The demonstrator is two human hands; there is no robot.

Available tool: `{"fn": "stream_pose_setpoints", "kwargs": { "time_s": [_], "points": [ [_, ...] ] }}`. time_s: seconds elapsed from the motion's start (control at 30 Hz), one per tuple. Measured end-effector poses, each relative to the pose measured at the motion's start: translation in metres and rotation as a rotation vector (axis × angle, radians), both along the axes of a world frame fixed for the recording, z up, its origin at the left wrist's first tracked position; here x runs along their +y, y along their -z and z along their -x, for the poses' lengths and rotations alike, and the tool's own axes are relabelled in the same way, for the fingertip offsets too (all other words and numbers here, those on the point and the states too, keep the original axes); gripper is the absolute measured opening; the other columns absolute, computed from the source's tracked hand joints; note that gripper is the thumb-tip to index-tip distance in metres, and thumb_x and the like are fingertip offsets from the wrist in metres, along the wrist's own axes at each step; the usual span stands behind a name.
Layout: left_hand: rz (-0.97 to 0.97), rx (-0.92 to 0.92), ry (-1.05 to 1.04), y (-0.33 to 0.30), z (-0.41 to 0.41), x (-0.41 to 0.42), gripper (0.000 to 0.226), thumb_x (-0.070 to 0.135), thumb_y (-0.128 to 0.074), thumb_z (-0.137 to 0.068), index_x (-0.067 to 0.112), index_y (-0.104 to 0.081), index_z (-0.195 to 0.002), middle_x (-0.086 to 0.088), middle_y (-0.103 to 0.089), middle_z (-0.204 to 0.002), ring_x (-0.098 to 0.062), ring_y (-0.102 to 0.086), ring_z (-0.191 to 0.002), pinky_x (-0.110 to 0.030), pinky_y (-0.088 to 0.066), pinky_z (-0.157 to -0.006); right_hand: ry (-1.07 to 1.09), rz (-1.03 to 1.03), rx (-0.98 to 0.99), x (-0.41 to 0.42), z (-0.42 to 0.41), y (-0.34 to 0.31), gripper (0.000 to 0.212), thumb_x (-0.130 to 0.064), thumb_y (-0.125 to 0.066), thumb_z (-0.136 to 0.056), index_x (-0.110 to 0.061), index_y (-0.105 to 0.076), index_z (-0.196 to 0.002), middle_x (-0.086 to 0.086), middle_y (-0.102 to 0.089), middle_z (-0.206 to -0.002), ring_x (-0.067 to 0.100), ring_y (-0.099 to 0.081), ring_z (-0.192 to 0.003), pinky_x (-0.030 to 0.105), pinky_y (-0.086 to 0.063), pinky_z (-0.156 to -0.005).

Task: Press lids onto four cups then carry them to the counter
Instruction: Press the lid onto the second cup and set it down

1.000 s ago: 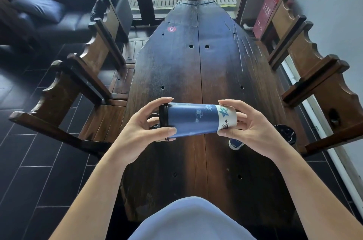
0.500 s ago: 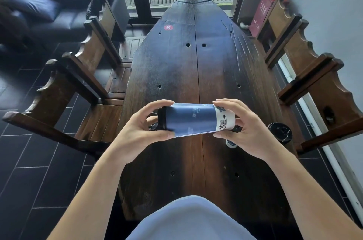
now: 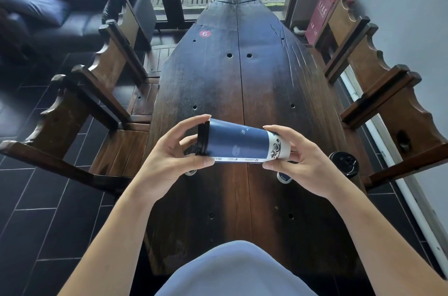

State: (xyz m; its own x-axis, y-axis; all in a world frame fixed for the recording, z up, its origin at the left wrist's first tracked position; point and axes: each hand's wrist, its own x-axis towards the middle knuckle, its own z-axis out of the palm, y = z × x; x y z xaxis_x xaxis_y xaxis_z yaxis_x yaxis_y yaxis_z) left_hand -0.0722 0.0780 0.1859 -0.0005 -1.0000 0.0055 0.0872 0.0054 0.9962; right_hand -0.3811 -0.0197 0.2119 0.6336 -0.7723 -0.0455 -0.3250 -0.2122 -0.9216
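Counter [image 3: 242, 82]: long dark wooden top, plank seam down the middle, round holes.

Left hand [image 3: 167, 162]: fingers curled round the black lid [image 3: 201, 137] and rim end of the cup.

Right hand [image 3: 305, 162]: fingers grasping the cup's white base end.

Paper cup [image 3: 238, 143]: blue, held on its side above the counter's near half, between both hands. Probably light and thin-walled; likely to dent mid-body, so best held at rim and base.

Lidded cup [image 3: 344, 163]: upright by the right edge.

Two further cup bases [image 3: 284, 177] partly hidden beneath the hands.

Far table [image 3: 242, 82] open; lidded cup [image 3: 343, 164] right, chairs [image 3: 106, 92] flank sides.
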Motion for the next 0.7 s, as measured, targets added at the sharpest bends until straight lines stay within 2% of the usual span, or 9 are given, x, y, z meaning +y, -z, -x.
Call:
{"fn": "stream_pose_setpoints", "kwargs": {
  "time_s": [0.13, 0.27, 0.37, 0.43, 0.53, 0.7],
  "points": [
    [0.009, -0.006, 0.024, -0.0007, -0.0016, -0.0033, 0.087, 0.021, -0.094, -0.081, 0.023, -0.05, -0.156, -0.004, -0.058, -0.15, -0.035, -0.062, -0.129, -0.078, -0.049, -0.093, -0.018, -0.028, 0.01, -0.0013, 0.0012, -0.0022, 0.066, -0.016, -0.079, -0.088, -0.028, -0.049, -0.146, -0.006, -0.059, -0.13, 0.019, -0.06, -0.124, 0.043, -0.06, -0.095],
    [0.0, 0.016, 0.007, -0.0006, 0.0008, -0.0056, 0.087, 0.025, -0.096, -0.08, 0.024, -0.052, -0.155, -0.005, -0.057, -0.15, -0.038, -0.06, -0.131, -0.068, -0.053, -0.098, -0.019, -0.04, 0.024, -0.0012, 0.0014, -0.0031, 0.068, -0.037, -0.073, -0.084, -0.035, -0.046, -0.146, -0.008, -0.058, -0.128, 0.015, -0.064, -0.118, 0.035, -0.061, -0.091],
    [-0.002, 0.038, 0.003, -0.0009, 0.0018, -0.0069, 0.087, 0.024, -0.096, -0.08, 0.023, -0.052, -0.154, -0.005, -0.058, -0.15, -0.036, -0.062, -0.129, -0.058, -0.057, -0.098, -0.009, -0.076, 0.013, -0.0011, 0.0011, -0.0014, 0.068, -0.039, -0.07, -0.084, -0.04, -0.041, -0.146, -0.006, -0.057, -0.125, 0.007, -0.064, -0.116, 0.023, -0.059, -0.082],
    [-0.004, 0.042, 0.002, -0.0001, 0.0014, -0.0069, 0.086, 0.024, -0.096, -0.08, 0.023, -0.052, -0.154, -0.005, -0.058, -0.149, -0.037, -0.061, -0.13, -0.055, -0.058, -0.098, 0.0, -0.088, 0.004, -0.0013, 0.001, -0.0009, 0.067, -0.038, -0.069, -0.085, -0.041, -0.039, -0.144, -0.004, -0.058, -0.123, 0.003, -0.064, -0.115, 0.02, -0.058, -0.08],
    [-0.002, 0.042, -0.005, 0.0023, 0.0008, -0.0062, 0.086, 0.023, -0.095, -0.081, 0.022, -0.051, -0.154, -0.005, -0.058, -0.148, -0.039, -0.061, -0.129, -0.069, -0.054, -0.094, 0.006, -0.087, 0.005, -0.0013, 0.0006, -0.0008, 0.062, -0.039, -0.068, -0.086, -0.037, -0.042, -0.142, -0.003, -0.058, -0.124, 0.009, -0.065, -0.114, 0.022, -0.059, -0.08],
    [-0.012, 0.066, -0.016, 0.0, 0.0014, -0.0043, 0.082, 0.022, -0.094, -0.081, 0.023, -0.054, -0.152, -0.004, -0.061, -0.146, -0.037, -0.063, -0.128, -0.071, -0.05, -0.093, -0.002, -0.1, 0.007, -0.0011, 0.0, -0.0018, 0.056, -0.039, -0.064, -0.088, -0.028, -0.047, -0.141, 0.002, -0.059, -0.122, 0.018, -0.067, -0.112, 0.027, -0.061, -0.083]
  ]
}}
